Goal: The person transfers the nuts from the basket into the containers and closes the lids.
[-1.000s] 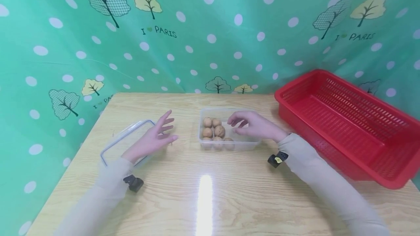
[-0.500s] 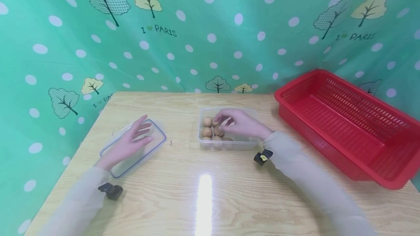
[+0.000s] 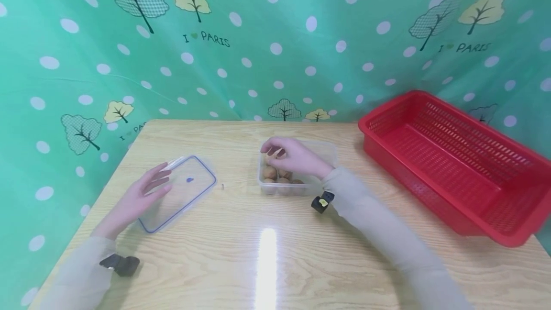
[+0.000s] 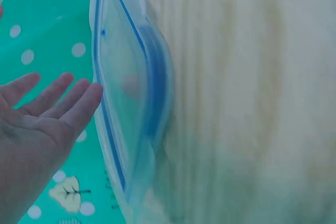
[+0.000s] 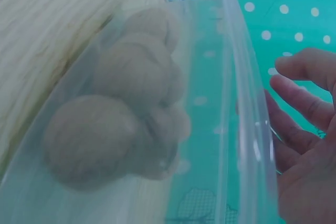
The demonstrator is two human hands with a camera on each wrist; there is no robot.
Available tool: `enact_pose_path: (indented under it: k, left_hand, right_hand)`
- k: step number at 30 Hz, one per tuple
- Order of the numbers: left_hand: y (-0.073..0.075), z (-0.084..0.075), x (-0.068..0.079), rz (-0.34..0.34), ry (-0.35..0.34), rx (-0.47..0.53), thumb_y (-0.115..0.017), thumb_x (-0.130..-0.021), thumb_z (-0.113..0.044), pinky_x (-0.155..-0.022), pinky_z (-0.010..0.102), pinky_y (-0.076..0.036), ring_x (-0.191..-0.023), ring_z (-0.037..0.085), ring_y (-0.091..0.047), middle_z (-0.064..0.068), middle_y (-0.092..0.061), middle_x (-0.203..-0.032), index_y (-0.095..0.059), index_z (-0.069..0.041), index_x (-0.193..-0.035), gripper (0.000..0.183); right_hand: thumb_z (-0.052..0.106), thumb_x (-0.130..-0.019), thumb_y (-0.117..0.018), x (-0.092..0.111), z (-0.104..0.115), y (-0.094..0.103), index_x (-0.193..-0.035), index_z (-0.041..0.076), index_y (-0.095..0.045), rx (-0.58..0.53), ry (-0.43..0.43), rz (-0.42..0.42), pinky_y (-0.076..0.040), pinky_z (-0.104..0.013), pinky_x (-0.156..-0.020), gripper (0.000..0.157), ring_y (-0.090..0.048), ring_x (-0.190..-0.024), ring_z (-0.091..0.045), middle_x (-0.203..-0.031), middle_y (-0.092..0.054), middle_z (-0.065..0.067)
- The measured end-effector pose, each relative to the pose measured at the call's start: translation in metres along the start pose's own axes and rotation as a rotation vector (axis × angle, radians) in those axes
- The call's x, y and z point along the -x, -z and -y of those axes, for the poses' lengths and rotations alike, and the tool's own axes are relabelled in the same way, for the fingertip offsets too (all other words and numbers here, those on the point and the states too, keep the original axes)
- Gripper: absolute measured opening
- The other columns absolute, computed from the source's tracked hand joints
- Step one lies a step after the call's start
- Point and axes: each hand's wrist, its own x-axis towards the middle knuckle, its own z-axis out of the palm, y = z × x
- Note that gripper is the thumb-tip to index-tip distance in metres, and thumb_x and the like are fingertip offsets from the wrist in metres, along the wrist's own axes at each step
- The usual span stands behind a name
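Observation:
My right hand (image 3: 294, 157) hovers over the left part of a clear plastic container (image 3: 327, 149), its fingers loosely bent and nothing seen between them. Several walnuts (image 3: 270, 172) sit in that container; the hand covers some of them. In the right wrist view, walnuts (image 5: 89, 140) show through the container's wall, and the right hand (image 5: 310, 129) is beside the rim. Over the left edge of a clear lid (image 3: 185, 197) with a blue seal hangs my left hand (image 3: 137, 197). Its fingers look relaxed and hold nothing in the left wrist view, near the lid (image 4: 123, 77).
A red perforated plastic basket (image 3: 452, 166) stands at the right of the wooden table (image 3: 215, 262). A tiny dark bit (image 3: 222, 186) lies between lid and container. Behind the table hangs a green dotted cloth (image 3: 258, 23).
My right hand has moved left across the container to above the walnuts. My left hand has drawn back left and toward me, uncovering more of the lid.

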Motion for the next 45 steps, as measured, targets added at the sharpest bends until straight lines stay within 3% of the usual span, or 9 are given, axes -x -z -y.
enact_pose_path:
  k: [4, 8, 12, 15, 22, 31, 35, 38, 45]
  left_hand:
    - [0.005, 0.005, 0.010, -0.031, 0.019, -0.023, -0.052, -0.101, -0.020, -0.084, 0.004, -0.037, -0.126, 0.052, -0.037, 0.032, -0.034, -0.144, -0.015, -0.003, -0.154, 0.066]
    - [0.011, 0.013, 0.018, -0.073, 0.017, -0.026, -0.052, -0.101, -0.018, -0.083, 0.004, -0.039, -0.126, 0.017, -0.047, 0.034, -0.034, -0.143, -0.015, -0.007, -0.155, 0.066]
    - [0.020, 0.022, 0.026, -0.095, 0.018, -0.028, -0.052, -0.101, -0.017, -0.083, 0.004, -0.039, -0.113, -0.011, -0.042, 0.034, -0.032, -0.144, -0.014, -0.015, -0.156, 0.066]
    - [0.026, 0.025, 0.034, -0.104, 0.030, -0.029, -0.051, -0.102, -0.016, -0.083, 0.003, -0.038, -0.112, -0.014, -0.042, 0.032, -0.030, -0.146, -0.014, -0.019, -0.157, 0.067]
    - [0.038, 0.041, 0.054, -0.164, 0.057, -0.045, -0.052, -0.101, -0.014, -0.080, 0.002, -0.038, -0.107, -0.018, -0.041, 0.001, -0.039, -0.146, -0.017, -0.021, -0.156, 0.066]
    - [0.044, 0.049, 0.064, -0.071, 0.182, -0.100, -0.052, -0.101, -0.017, -0.071, 0.013, -0.050, -0.091, -0.013, -0.051, 0.035, -0.043, -0.128, -0.013, 0.003, -0.152, 0.068]
    - [0.042, 0.046, 0.064, -0.022, 0.197, -0.080, -0.056, -0.099, -0.014, -0.072, 0.018, -0.053, -0.089, -0.008, -0.057, 0.018, -0.051, -0.121, -0.014, 0.008, -0.149, 0.069]
    - [0.040, 0.045, 0.062, -0.053, 0.205, -0.075, -0.062, -0.096, -0.014, -0.072, 0.015, -0.051, -0.091, -0.012, -0.053, 0.002, -0.051, -0.117, -0.015, 0.004, -0.151, 0.074]
    - [0.036, 0.048, 0.054, -0.162, 0.209, -0.080, -0.066, -0.093, -0.012, -0.069, 0.011, -0.049, -0.088, -0.014, -0.051, 0.004, -0.055, -0.114, -0.026, 0.004, -0.148, 0.070]
  right_hand:
    - [0.002, -0.089, -0.061, -0.008, 0.002, -0.004, -0.115, -0.002, -0.061, -0.003, 0.002, -0.010, -0.049, -0.035, -0.091, 0.026, -0.057, -0.104, -0.020, -0.115, -0.062, -0.014]
    - [0.003, -0.089, -0.061, -0.014, 0.004, -0.007, -0.115, -0.001, -0.062, 0.012, 0.016, -0.012, -0.048, -0.031, -0.091, 0.027, -0.057, -0.107, -0.024, -0.116, -0.062, -0.012]
    - [0.005, -0.089, -0.063, -0.022, 0.008, -0.010, -0.115, -0.001, -0.062, 0.040, 0.029, -0.006, -0.048, -0.031, -0.091, 0.027, -0.057, -0.108, -0.029, -0.116, -0.062, -0.012]
    - [0.005, -0.089, -0.064, -0.028, 0.012, -0.014, -0.116, -0.002, -0.061, 0.048, 0.034, 0.009, -0.048, -0.031, -0.092, 0.028, -0.057, -0.108, -0.029, -0.116, -0.062, -0.014]
    - [0.003, -0.089, -0.064, -0.041, 0.016, -0.025, -0.114, -0.003, -0.062, 0.044, 0.037, 0.031, -0.049, -0.029, -0.090, 0.027, -0.058, -0.105, -0.026, -0.112, -0.063, -0.011]
    - [0.004, -0.091, -0.063, -0.056, 0.018, -0.040, -0.117, -0.003, -0.060, 0.049, 0.001, 0.085, -0.048, -0.036, -0.094, 0.027, -0.057, -0.107, -0.026, -0.117, -0.062, -0.015]
    - [0.005, -0.092, -0.062, -0.063, 0.016, -0.046, -0.117, -0.002, -0.059, 0.059, 0.003, 0.097, -0.048, -0.031, -0.093, 0.027, -0.057, -0.108, -0.025, -0.119, -0.061, -0.017]
    - [0.005, -0.091, -0.063, -0.067, 0.015, -0.050, -0.118, -0.002, -0.059, 0.059, 0.001, 0.099, -0.048, -0.026, -0.090, 0.027, -0.058, -0.107, -0.025, -0.119, -0.061, -0.018]
    - [0.003, -0.091, -0.063, -0.074, 0.016, -0.058, -0.116, -0.003, -0.060, 0.038, -0.013, 0.112, -0.047, -0.021, -0.089, 0.026, -0.059, -0.106, -0.026, -0.117, -0.061, -0.019]
